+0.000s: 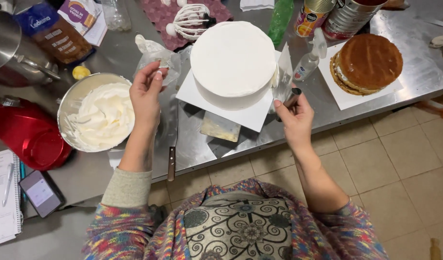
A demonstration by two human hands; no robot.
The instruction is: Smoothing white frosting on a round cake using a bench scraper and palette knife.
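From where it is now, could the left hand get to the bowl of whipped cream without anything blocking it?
Probably yes. The left hand is raised just right of the bowl of cream, which is open on top with nothing between them. It does pinch a clear piping bag, so its fingers are not free.

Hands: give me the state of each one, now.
Left hand: closed, pinching the clear piping bag.
Right hand: closed, holding the metal scraper against the white cake.
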